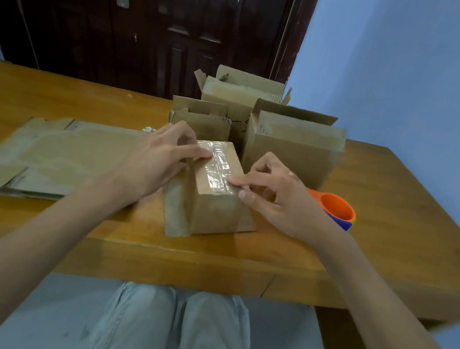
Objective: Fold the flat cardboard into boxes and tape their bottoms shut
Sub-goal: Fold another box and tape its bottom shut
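Placement: small brown cardboard box (214, 190) stands bottom-up at tabletop (395, 232) centre, exposing its clear-taped seam (216, 169). Left hand (158, 159) steadies the 10 o'clock edge, fingers lightly curled; right hand (276, 197) presses tape at 4 o'clock with an extended forefinger, nothing gripped. Orange tape dispenser (337, 209) at 3 o'clock is partly hidden. Flat cardboard (52, 156) waits at 9 o'clock.

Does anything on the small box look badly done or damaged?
Yes. The clear tape on the small box is wrinkled and bunched, not flat. Both hands, left and right, press it down.
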